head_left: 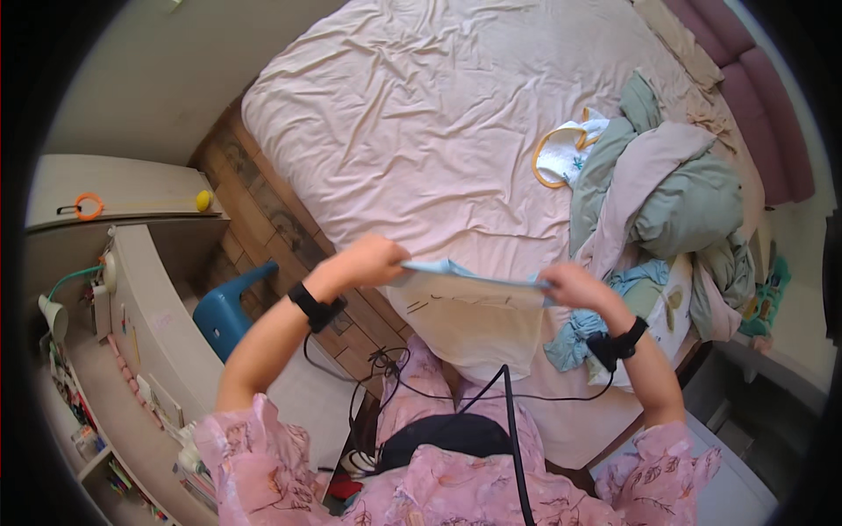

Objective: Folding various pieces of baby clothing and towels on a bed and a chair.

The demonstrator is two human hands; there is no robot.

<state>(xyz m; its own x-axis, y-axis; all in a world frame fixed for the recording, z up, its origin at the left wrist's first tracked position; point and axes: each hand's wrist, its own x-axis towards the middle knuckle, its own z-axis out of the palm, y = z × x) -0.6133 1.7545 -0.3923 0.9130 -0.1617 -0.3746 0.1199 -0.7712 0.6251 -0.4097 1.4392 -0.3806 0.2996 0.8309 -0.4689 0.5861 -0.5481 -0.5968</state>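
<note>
Seemingly for spreading, the blue-edged cloth (482, 307) is pinched at either end by the left hand (377, 261) and right hand (570, 286).

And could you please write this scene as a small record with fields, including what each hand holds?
Held item: thin cream cloth with light-blue edge, spread between both hands, hanging down
Left grip: left hand, closed on the left end of the blue edge
Right grip: right hand, closed on its right end
Furniture ahead: large bed with wrinkled pale-pink sheet
On bed, right: rumpled grey-green and pink bedding; white cloth with orange trim; crumpled light-blue cloth
Floor, left: smooth blue stool
</note>
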